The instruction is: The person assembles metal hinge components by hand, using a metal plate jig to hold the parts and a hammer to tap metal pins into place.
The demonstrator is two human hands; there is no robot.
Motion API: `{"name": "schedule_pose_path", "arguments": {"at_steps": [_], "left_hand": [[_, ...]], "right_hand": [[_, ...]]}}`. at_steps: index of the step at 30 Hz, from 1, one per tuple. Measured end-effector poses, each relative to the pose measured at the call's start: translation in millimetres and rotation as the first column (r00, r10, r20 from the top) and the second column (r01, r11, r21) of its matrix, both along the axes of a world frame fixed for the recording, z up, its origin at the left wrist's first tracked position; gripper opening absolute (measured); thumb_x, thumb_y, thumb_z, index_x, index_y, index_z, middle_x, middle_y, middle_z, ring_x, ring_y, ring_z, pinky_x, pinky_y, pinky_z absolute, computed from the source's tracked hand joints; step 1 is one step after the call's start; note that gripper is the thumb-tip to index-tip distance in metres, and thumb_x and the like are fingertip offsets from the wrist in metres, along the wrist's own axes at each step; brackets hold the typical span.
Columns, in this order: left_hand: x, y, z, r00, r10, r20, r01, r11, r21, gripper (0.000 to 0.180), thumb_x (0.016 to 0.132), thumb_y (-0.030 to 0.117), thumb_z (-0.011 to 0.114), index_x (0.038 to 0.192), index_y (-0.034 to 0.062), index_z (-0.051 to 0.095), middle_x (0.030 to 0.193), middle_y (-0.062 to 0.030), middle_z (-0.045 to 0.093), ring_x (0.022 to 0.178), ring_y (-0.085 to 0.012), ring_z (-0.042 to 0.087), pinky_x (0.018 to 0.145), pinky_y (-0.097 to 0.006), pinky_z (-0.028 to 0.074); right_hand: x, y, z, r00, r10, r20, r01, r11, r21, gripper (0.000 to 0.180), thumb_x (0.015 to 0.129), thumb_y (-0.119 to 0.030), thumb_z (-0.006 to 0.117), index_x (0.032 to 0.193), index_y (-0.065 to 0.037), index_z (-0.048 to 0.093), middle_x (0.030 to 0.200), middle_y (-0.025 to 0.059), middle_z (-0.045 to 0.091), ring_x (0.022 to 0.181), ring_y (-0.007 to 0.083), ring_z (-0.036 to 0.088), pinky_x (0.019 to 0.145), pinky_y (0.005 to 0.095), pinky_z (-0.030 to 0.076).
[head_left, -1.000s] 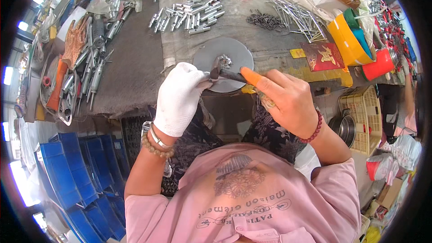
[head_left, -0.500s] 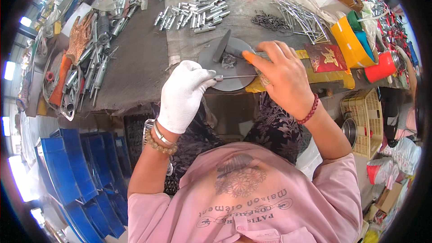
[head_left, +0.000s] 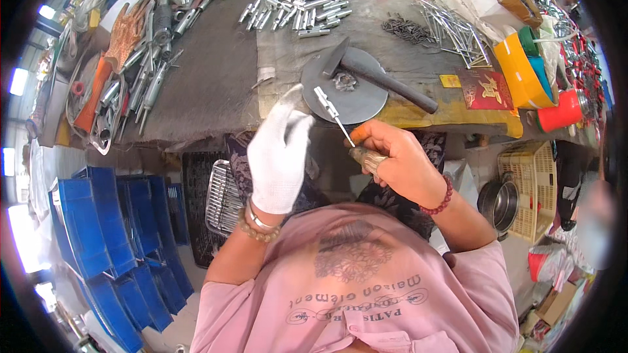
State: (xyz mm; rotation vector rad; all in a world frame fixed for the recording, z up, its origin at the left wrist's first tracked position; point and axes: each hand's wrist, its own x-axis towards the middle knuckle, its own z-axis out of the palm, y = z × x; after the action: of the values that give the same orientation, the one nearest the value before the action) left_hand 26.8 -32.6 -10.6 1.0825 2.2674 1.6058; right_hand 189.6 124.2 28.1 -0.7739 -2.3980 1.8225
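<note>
My right hand [head_left: 409, 163] is closed around the tan, striped end of a thin metal rod [head_left: 344, 130]. On the rod's far end sits a small silver metal tube [head_left: 325, 102], tilted over the near left edge of a round grey plate [head_left: 366, 110]. My left hand [head_left: 280, 157], in a white knit glove, is just left of the tube. Its thumb and forefinger are apart, with nothing between them. A hammer [head_left: 386, 82] lies across the plate, its head at the far left and its handle reaching right. Beside the hammer rests a small crumpled metallic lump [head_left: 345, 81].
Silver tubes [head_left: 304, 10] lie scattered at the back; dark small pins [head_left: 407, 29] and long thin rods [head_left: 451, 29] lie right of them. A yellow container [head_left: 523, 72] and red flask [head_left: 562, 111] stand right. Left are tools and an orange-handled glove [head_left: 124, 36]; blue bins [head_left: 98, 222] stand below.
My left hand has let go of the silver tube and opened. My right hand has come off the hammer area and moved nearer me, tilting the rod with the tube upward. The view has shifted slightly.
</note>
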Motion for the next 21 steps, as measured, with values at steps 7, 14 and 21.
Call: {"name": "schedule_pose_path", "arguments": {"at_steps": [7, 14, 21], "left_hand": [[17, 1, 7, 0.778, -0.012, 0.629, -0.038, 0.997, 0.065, 0.064, 0.108, 0.011, 0.065, 0.167, 0.0033, 0.041, 0.103, -0.0062, 0.079, 0.070, -0.0070, 0.069, 0.056, -0.020, 0.053], [14, -18, 2, 0.728, -0.035, 0.685, -0.100, 0.982, 0.157, 0.067, 0.099, 0.007, 0.077, 0.160, 0.0030, 0.048, 0.095, -0.0026, 0.073, 0.068, -0.0037, 0.057, 0.057, -0.020, 0.045], [-18, -103, -18, 0.844, 0.275, 0.460, -0.323, 0.946, 0.028, 0.063, 0.095, 0.011, 0.079, 0.153, 0.0029, 0.056, 0.091, -0.0012, 0.068, 0.071, -0.0051, 0.058, 0.060, -0.023, 0.046]], "right_hand": [[-1, -23, -2, 0.997, -0.062, 0.040, 0.072, 0.951, -0.300, 0.033, 0.089, 0.009, 0.061, 0.122, 0.003, 0.065, 0.087, 0.0042, 0.067, 0.071, 0.0095, 0.054, 0.063, 0.0287, 0.046], [-12, -52, -22, 0.995, 0.029, -0.099, -0.028, 0.999, 0.019, 0.033, 0.089, 0.007, 0.068, 0.122, 0.000, 0.066, 0.089, 0.0133, 0.071, 0.083, 0.0173, 0.068, 0.077, 0.0342, 0.056], [-11, -22, -29, 0.949, -0.055, -0.310, 0.106, 0.983, 0.152, 0.041, 0.103, 0.005, 0.062, 0.143, -0.004, 0.066, 0.110, 0.0036, 0.072, 0.087, 0.0101, 0.066, 0.079, 0.0251, 0.055]]}}
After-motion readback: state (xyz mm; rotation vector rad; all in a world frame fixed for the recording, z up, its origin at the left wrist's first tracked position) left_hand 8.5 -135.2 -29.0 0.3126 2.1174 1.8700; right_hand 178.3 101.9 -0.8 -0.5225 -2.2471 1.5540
